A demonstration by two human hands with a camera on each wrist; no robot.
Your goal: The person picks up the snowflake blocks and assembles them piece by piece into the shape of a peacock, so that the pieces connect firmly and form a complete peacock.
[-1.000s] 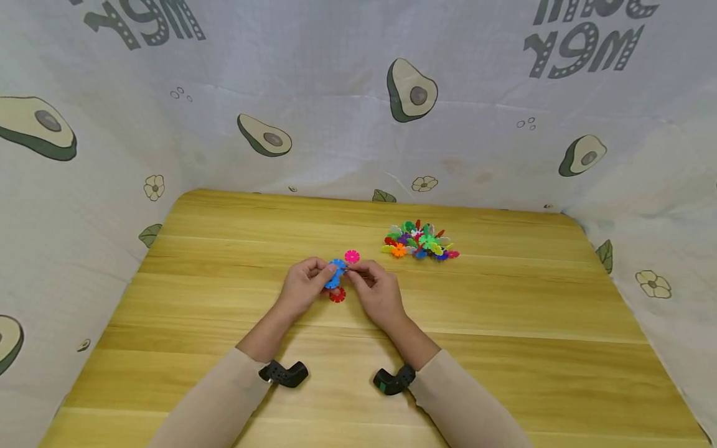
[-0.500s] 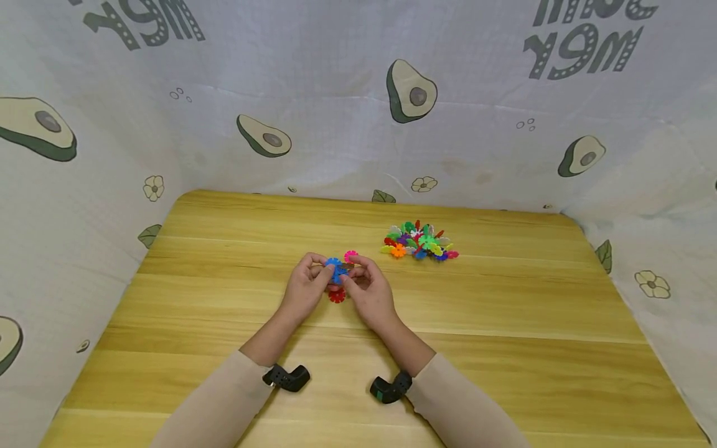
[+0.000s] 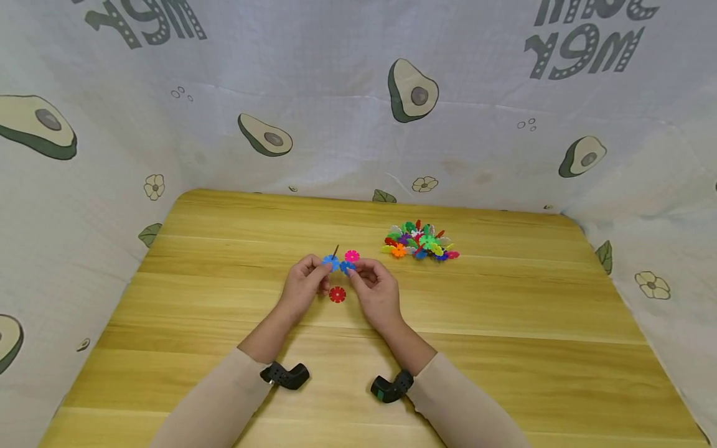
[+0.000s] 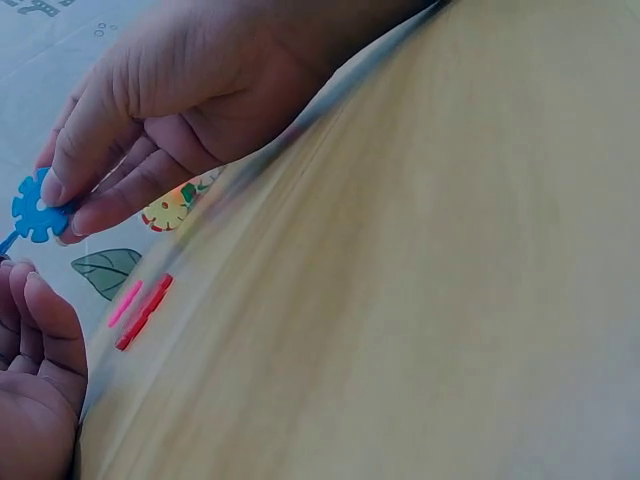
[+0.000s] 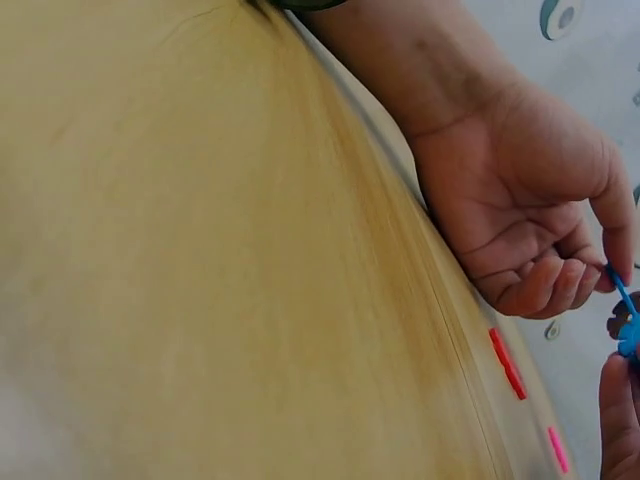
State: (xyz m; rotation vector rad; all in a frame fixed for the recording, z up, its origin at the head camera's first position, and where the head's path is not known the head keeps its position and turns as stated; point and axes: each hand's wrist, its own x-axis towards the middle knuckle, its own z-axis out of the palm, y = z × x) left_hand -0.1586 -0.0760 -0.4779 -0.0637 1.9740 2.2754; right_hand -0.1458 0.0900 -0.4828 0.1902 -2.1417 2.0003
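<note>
Over the middle of the table, my left hand (image 3: 304, 285) pinches a light blue notched snowflake disc (image 3: 331, 263) between thumb and fingers. A dark brown disc (image 3: 335, 251), seen edge-on in the head view, sticks up from it. To its right, my right hand (image 3: 378, 294) pinches another blue snowflake disc (image 3: 347, 267) by its edge. The two blue discs meet side by side; fingers partly cover them, and whether they interlock I cannot tell. Just below the hands lies a red snowflake disc (image 3: 337, 294), and just beyond them a pink one (image 3: 351, 256).
A heap of multicoloured snowflake discs (image 3: 420, 241) sits on the wooden table (image 3: 504, 298), beyond my right hand. Behind the table hangs a pale cloth (image 3: 336, 81) printed with avocados. Each wrist wears a black strap with a camera mount.
The blue discs, overlapping half a second ago, now show side by side. The brown disc has turned from the right side to stand up at the top left. Both hands shift only slightly.
</note>
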